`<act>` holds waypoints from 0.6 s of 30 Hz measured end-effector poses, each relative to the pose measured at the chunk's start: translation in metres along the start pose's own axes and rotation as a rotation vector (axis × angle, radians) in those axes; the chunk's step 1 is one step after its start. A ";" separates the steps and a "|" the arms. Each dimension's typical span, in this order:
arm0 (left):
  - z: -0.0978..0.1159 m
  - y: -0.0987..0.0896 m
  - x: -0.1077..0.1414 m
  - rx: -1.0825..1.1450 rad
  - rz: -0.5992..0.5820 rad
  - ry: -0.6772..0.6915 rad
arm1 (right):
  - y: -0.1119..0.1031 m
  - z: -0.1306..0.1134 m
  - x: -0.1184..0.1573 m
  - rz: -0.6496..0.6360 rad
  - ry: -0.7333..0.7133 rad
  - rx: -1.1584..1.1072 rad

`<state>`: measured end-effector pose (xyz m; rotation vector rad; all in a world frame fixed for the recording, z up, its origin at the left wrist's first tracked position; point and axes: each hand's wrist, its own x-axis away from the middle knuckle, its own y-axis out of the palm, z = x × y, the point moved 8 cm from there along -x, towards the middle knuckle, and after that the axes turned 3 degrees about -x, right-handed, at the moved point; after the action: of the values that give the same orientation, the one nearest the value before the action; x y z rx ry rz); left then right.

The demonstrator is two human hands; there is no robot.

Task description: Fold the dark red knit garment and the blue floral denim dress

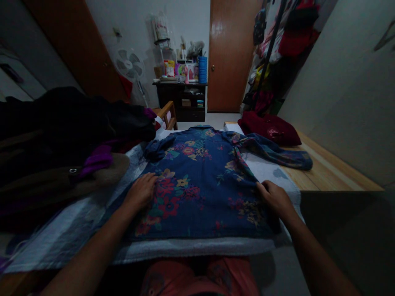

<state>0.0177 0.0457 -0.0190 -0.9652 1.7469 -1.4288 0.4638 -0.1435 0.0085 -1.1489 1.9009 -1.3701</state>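
A dark blue floral shirt [212, 185] lies spread on a pale cloth [197, 246] over the table, its collar at the far end and its hem toward me. One sleeve stretches out to the right, while the other is bunched at the left shoulder. My left hand [142, 190] rests flat on the shirt's left side, fingers stretched forward. At the shirt's right edge, my right hand [273, 197] pinches the fabric between thumb and fingers.
Dark clothes [61, 123] are heaped along the left. A folded maroon garment [268, 127] lies at the far right on the wooden tabletop [327, 172]. Beyond stand a wooden chair [169, 113], a fan [129, 63], a dark cabinet [163, 98] and a door [231, 57].
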 end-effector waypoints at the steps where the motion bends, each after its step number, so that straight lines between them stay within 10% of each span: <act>1: 0.003 0.010 -0.004 0.039 -0.031 0.017 | -0.002 -0.006 -0.001 0.020 -0.004 0.010; 10: -0.024 0.056 -0.006 0.111 -0.023 -0.062 | 0.000 -0.001 -0.009 0.133 0.050 0.124; 18: 0.008 0.029 0.009 0.069 0.153 -0.034 | 0.018 0.026 0.016 0.000 0.011 -0.413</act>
<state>0.0166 0.0372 -0.0490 -0.7967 1.6969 -1.3581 0.4707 -0.1680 -0.0168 -1.3287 2.2585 -1.0078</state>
